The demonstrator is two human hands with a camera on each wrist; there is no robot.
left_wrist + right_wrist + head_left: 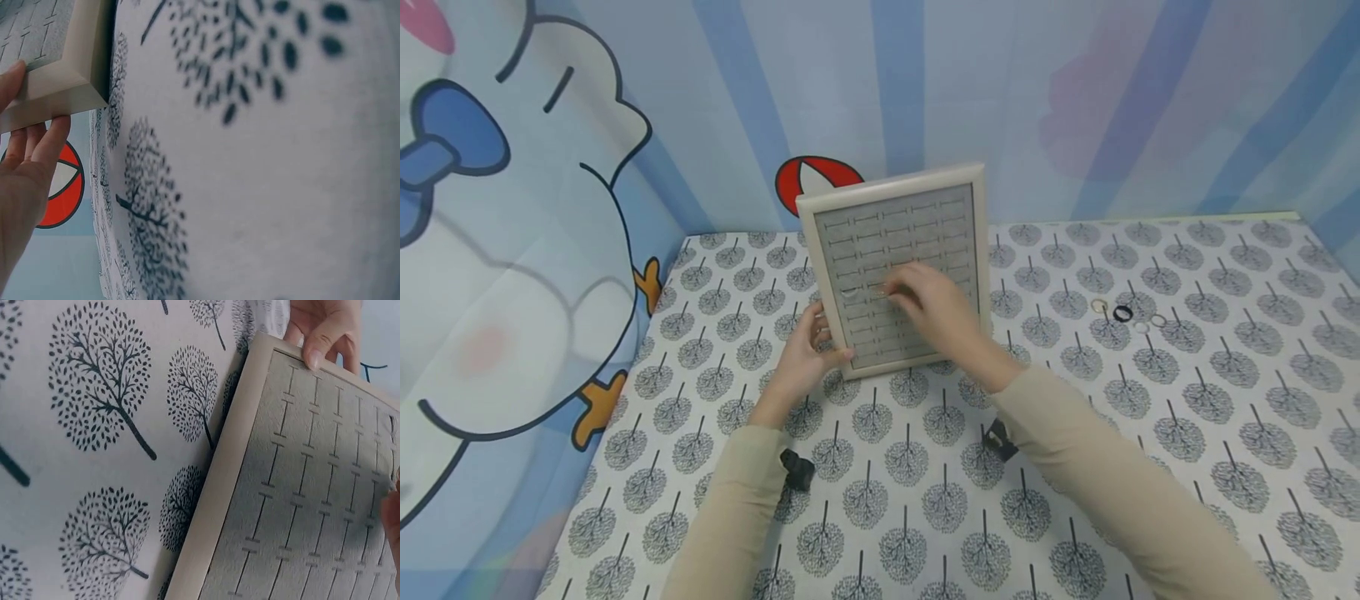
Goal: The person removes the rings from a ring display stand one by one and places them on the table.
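Observation:
A ring display board [891, 242] with a pale frame and grey slotted padding stands tilted on the table. My left hand [801, 354] grips its lower left edge, thumb in front and fingers behind, as the left wrist view also shows. My right hand [932, 304] is at the middle of the padding, thumb and forefinger pinching a small ring at a slot; the fingers mostly hide it. A silver ring [848, 293] sits in a slot just left of those fingertips. In the right wrist view only the right thumb [392, 515] shows at the edge.
On the table's right side lie a gold ring [1099, 306], a black ring [1122, 313] and a couple of silver rings [1158, 320]. A tree-print cloth [880, 500] covers the table. A cartoon-printed curtain [1015, 108] hangs behind. Each wrist carries a small black camera [797, 469].

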